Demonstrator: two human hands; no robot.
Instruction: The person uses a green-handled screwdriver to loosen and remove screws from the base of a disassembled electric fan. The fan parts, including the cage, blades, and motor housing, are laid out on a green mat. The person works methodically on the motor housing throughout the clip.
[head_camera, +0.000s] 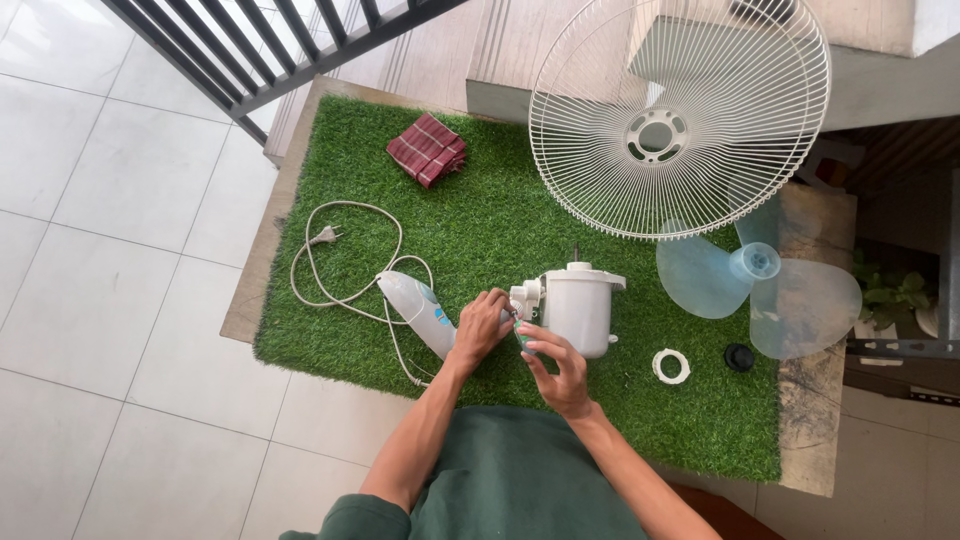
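Note:
A white fan motor housing (583, 305) lies on the green turf mat (480, 215), joined to a white stand neck (418, 308) with a blue patch. My left hand (481, 327) grips the joint between neck and housing. My right hand (556, 368) holds a small thin tool against that joint, fingers pinched on it; the tool is mostly hidden by my fingers. A grey power cord with plug (330, 250) loops left of the neck.
A white wire fan guard (680, 110) leans at the back right. Translucent blue fan blades (760, 285), a white ring nut (671, 365) and a black cap (739, 357) lie to the right. A folded red checked cloth (427, 149) sits at the back.

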